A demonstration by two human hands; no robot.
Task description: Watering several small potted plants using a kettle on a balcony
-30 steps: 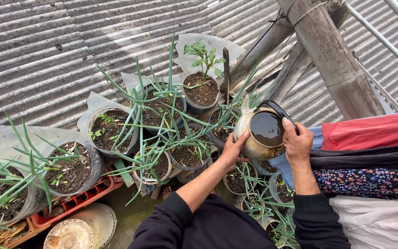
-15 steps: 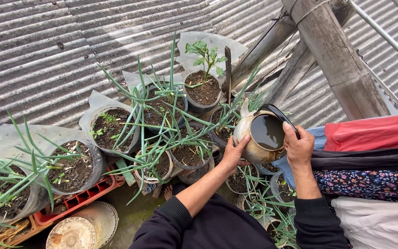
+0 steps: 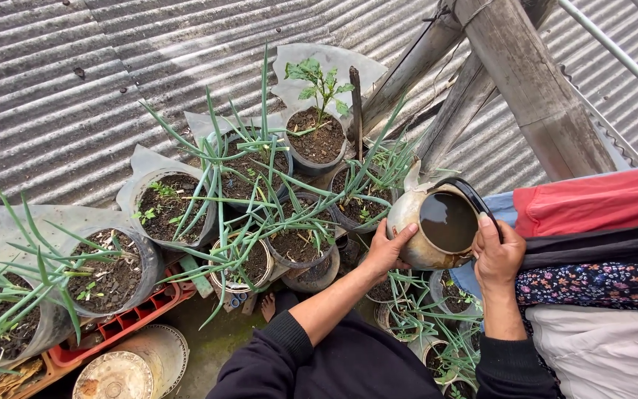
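A worn metal kettle with no lid and dark water inside is held over the plant pots, its spout pointing up and away toward a pot of green shoots. My right hand grips the kettle's black handle. My left hand is pressed against the kettle's lower side, supporting it. Both arms wear dark sleeves.
Several pots of soil with long green shoots stand along a corrugated metal roof. A red crate holds pots at left, and a round metal lid lies below. Wooden posts rise at right, with folded cloths beside them.
The kettle has tipped slightly forward toward the pots and my left hand has slid further under its side; the view has shifted a little.
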